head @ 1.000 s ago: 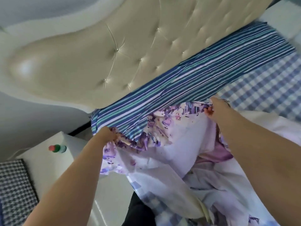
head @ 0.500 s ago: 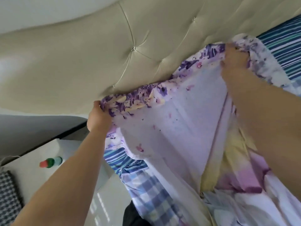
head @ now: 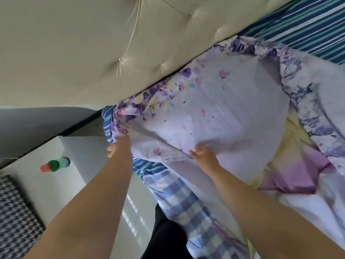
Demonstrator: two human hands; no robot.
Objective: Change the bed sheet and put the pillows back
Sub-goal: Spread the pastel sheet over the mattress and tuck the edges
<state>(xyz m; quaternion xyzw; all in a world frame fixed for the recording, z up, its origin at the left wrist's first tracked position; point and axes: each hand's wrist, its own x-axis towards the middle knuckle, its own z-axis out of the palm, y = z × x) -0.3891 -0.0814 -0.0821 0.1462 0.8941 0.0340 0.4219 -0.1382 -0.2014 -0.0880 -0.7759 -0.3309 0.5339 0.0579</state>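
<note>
Pinching the floral sheet [head: 214, 116] from below, the right hand [head: 202, 153] is held fingers-up, probably to seat it over the mattress corner; the left hand [head: 119, 146] is tucked under its edge, grip hidden. Beyond both, the headboard [head: 93, 53] is met.

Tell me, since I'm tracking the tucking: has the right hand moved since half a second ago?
Yes. The right hand dropped from the sheet's edge at the headboard down onto the floral sheet.

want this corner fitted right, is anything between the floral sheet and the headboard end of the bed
Nothing visible: the floral sheet already lies against the headboard, over the striped pillow. Both the left hand and right hand touch it.
</note>
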